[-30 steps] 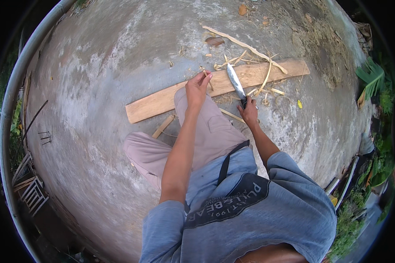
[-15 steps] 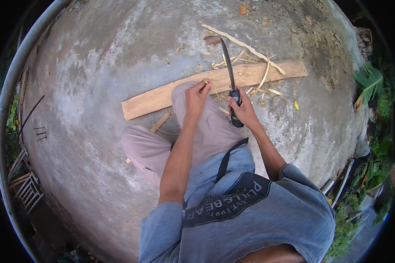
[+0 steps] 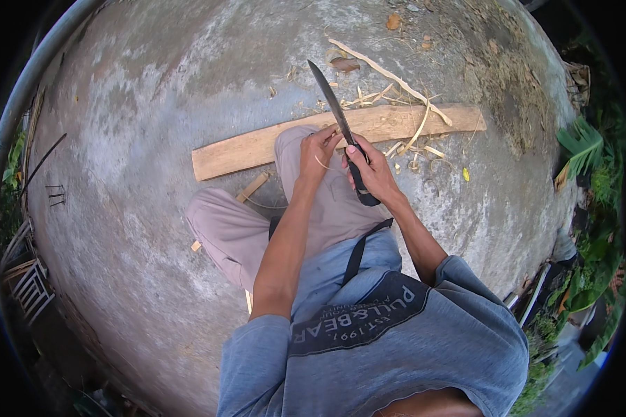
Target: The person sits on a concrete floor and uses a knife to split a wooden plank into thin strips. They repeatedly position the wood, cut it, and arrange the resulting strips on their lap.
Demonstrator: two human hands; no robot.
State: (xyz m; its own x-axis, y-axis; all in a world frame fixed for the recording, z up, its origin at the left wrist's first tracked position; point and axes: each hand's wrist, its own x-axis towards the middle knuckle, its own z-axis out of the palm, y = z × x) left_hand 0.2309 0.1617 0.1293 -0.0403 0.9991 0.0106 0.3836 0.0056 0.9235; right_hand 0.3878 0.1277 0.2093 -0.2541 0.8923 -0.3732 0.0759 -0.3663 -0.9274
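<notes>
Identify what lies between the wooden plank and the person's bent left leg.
In the head view, a pale wooden stick lies between the plank and the left leg.

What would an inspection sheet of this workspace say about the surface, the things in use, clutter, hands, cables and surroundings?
Surface: grey, stained floor.
Job's things: black-handled knife, its blade close to a small pale strip; wooden plank lying on the floor.
Clutter: pale shavings around the plank's right part; a long pale strip; a brown leaf.
Hands: left hand pinches the small strip; right hand grips the knife's handle.
Cables: nothing seen.
Surroundings: green plants at right.
</notes>
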